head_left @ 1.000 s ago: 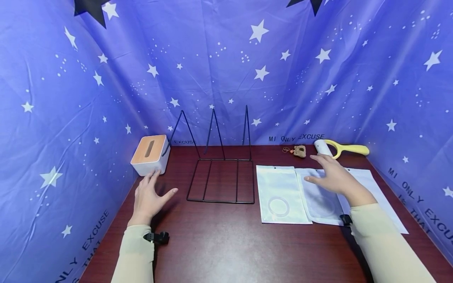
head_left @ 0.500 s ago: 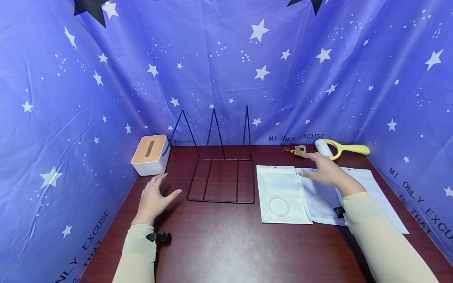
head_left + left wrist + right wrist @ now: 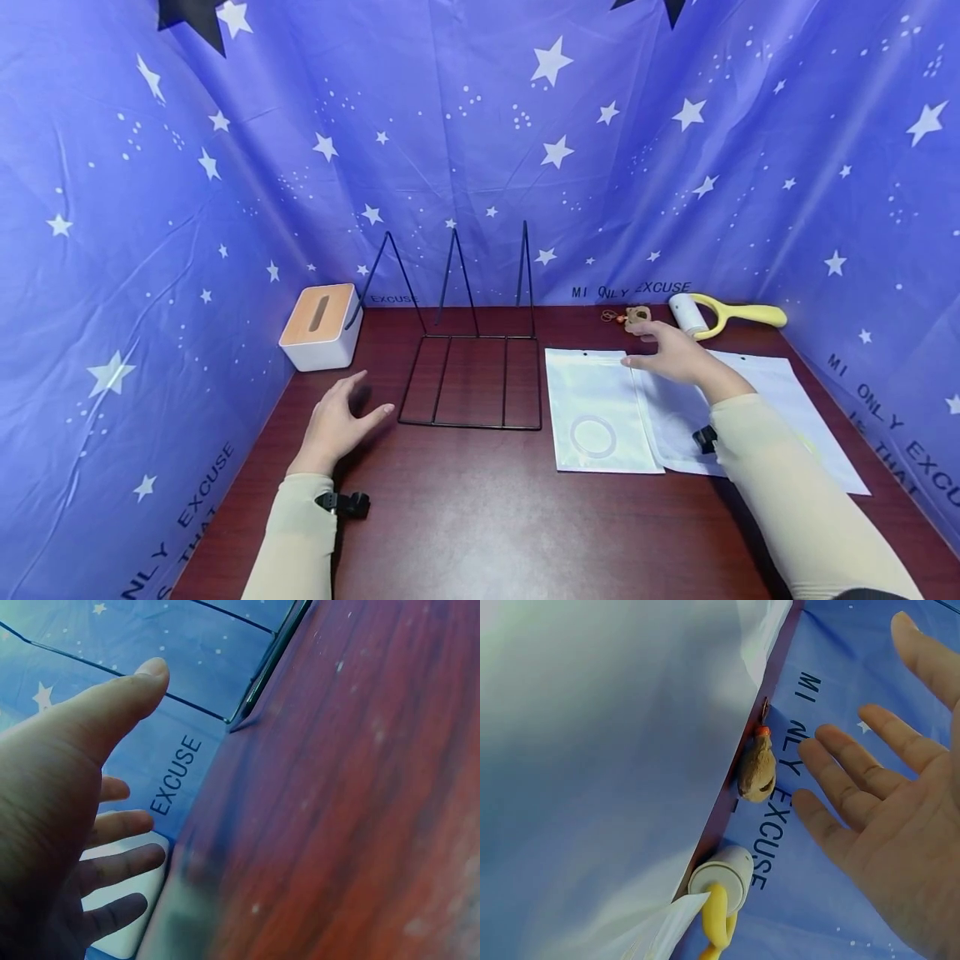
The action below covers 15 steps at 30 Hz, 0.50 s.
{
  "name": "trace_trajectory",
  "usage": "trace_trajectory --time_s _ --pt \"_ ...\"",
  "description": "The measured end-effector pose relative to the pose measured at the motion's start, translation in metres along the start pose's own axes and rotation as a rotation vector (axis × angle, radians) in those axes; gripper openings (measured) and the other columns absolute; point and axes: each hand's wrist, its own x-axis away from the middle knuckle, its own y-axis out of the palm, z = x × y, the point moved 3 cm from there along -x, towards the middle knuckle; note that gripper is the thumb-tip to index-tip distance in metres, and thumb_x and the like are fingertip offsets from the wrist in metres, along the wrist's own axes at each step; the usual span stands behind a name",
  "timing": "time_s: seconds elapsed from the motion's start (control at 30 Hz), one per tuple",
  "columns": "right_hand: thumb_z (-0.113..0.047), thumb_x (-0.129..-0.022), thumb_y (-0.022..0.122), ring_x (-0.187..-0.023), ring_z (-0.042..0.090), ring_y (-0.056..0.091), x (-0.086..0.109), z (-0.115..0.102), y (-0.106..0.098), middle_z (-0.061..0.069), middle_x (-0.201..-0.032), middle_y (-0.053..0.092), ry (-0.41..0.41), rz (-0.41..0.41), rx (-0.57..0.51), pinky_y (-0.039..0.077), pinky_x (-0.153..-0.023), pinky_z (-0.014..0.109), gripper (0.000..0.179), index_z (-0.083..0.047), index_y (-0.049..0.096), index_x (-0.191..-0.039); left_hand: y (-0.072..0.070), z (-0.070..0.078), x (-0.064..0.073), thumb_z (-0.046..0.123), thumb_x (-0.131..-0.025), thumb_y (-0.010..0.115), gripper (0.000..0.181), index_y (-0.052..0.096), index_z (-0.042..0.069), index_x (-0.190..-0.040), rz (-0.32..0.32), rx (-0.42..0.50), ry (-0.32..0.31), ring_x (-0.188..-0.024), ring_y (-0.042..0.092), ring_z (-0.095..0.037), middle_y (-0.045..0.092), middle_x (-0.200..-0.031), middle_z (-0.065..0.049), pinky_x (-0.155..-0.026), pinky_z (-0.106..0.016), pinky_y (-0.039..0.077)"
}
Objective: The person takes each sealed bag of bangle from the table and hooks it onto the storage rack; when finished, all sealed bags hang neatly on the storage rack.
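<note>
Two hands: left hand [image 3: 336,429] and right hand [image 3: 678,358] well apart, fingers loosely spread, neither gripping anything.
Left hand: nearer than the tissue box [image 3: 322,355], left of the wire rack [image 3: 480,427].
Right hand: above far end of the middle pouch [image 3: 678,429], near the keychain charm [image 3: 637,314].
Left pouch [image 3: 600,387]: right of rack; flat, glossy white, pale ring [image 3: 612,437] inside.
Middle pouch, right pouch [image 3: 780,400]: white, flat, partly hidden; contents unclear.
Tissue box: far left; white, rounded corners, wood-tone slotted lid; inside not visible.
Wire rack: thin black rod, rectangular base, three upright triangular loops.
Keychain charm: far right; brown, rounded, orange-red bead [image 3: 762,730].
Roller [image 3: 687,317]: right of charm; white cylinder, yellow handle.
Table [image 3: 480,517]: red-brown wood grain.
</note>
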Motion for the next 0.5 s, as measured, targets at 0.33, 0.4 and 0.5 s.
trace_trajectory --time_s 0.33,0.4,0.5 --pt "-0.031 -0.095 0.08 -0.138 0.05 0.048 -0.018 -0.002 0.005 0.027 -0.156 0.045 -0.011 -0.033 0.022 0.043 -0.107 0.065 0.071 0.0 0.051 -0.152 0.007 0.004 0.0 0.072 -0.082 0.077 0.089 0.062 0.008 -0.143 -0.039 0.011 0.038 -0.135 0.048 -0.035 0.064 -0.138 -0.011 -0.109 -0.062 0.031" --pt "-0.031 -0.095 0.08 -0.137 0.05 0.048 -0.021 -0.002 0.006 0.028 -0.154 0.047 -0.016 -0.039 0.024 0.042 -0.107 0.065 0.071 0.001 0.051 -0.151 0.009 0.004 0.0 0.069 -0.082 0.078 0.087 0.062 0.008 -0.142 -0.045 0.01 0.046 -0.134 0.049 -0.035 0.064 -0.138 -0.012 -0.11 -0.061 0.032" --pt "-0.032 -0.095 0.08 -0.137 0.049 0.048 -0.025 -0.002 0.008 0.028 -0.152 0.049 -0.013 -0.054 0.016 0.042 -0.108 0.064 0.071 0.001 0.052 -0.151 0.012 0.004 0.0 0.064 -0.083 0.08 0.084 0.062 0.006 -0.141 -0.05 0.007 0.061 -0.132 0.051 -0.037 0.065 -0.137 -0.014 -0.11 -0.061 0.032"
